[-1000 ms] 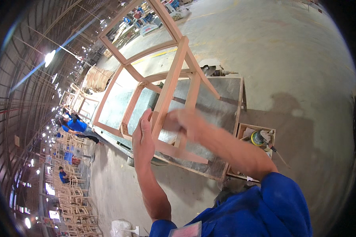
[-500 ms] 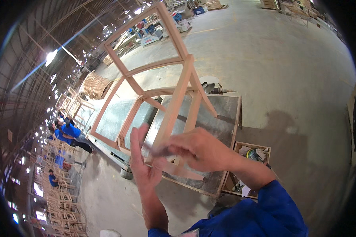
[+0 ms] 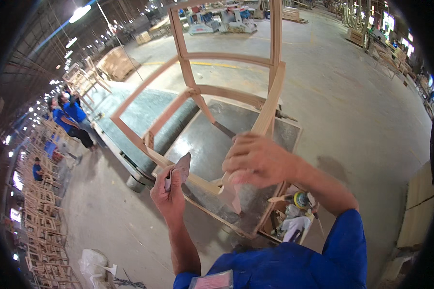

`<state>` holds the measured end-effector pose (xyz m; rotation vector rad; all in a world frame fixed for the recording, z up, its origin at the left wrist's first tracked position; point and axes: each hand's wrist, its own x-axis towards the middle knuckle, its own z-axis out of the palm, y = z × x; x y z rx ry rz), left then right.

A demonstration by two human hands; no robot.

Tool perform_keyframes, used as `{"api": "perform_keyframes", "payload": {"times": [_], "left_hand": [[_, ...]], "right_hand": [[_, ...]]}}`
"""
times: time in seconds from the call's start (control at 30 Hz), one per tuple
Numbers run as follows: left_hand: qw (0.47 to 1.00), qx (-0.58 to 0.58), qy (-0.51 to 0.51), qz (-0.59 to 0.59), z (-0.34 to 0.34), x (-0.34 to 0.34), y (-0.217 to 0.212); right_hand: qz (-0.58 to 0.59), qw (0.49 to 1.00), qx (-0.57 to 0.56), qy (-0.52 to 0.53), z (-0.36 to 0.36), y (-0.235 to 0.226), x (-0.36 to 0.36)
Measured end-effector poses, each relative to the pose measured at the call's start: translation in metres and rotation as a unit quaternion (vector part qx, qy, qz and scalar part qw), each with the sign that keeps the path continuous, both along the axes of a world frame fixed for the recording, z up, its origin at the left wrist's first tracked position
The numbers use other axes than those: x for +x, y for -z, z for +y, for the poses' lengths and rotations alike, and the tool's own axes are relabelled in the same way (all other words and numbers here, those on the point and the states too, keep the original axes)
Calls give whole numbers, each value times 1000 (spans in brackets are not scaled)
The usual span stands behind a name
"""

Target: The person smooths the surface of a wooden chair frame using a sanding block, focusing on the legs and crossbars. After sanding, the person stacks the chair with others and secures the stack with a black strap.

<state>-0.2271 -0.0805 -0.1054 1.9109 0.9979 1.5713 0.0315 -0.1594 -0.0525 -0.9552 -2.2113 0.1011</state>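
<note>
A bare wooden chair frame (image 3: 226, 58) stands tilted on a dark metal-topped table (image 3: 200, 139), its back rising at the far side. My right hand (image 3: 260, 161) has its fingers curled over the near right corner of the frame, where the side and front rails meet. Its fingertips are partly hidden. To the left of that corner, my left hand (image 3: 168, 195) pinches a folded grey-brown piece of sandpaper (image 3: 182, 168) between thumb and fingers. The sandpaper points up, close to the front rail.
A greenish belt-like surface (image 3: 135, 115) adjoins the table on the left. By the table's right side is a box holding a yellow-rimmed round item (image 3: 302, 199) and white crumpled material (image 3: 296, 225). Two people in blue (image 3: 65, 118) and stacked chair frames (image 3: 41, 216) are further left.
My hands have come apart. The sandpaper is now upright in my left hand, and my right hand has moved onto the chair corner. The view has turned and the chair appears more upright.
</note>
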Motion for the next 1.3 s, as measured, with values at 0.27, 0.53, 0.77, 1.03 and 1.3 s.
{"api": "perform_keyframes", "payload": {"times": [0.27,0.53,0.77,1.03,1.3], "left_hand": [[911,-171,364,-92,-30,49,-5],[769,-170,614,-50,35,114,-20],[726,-40,683,-69,18,56,11],[746,-55,658,-86,20,94,13],[879,-278,386,-36,-24,-125,117]], "right_hand": [[-8,940,63,336,40,25,136],[83,950,52,296,68,25,118],[109,923,20,368,54,32,117],[116,888,-53,441,48,26,118],[-239,935,-142,222,6,-42,-57]]}}
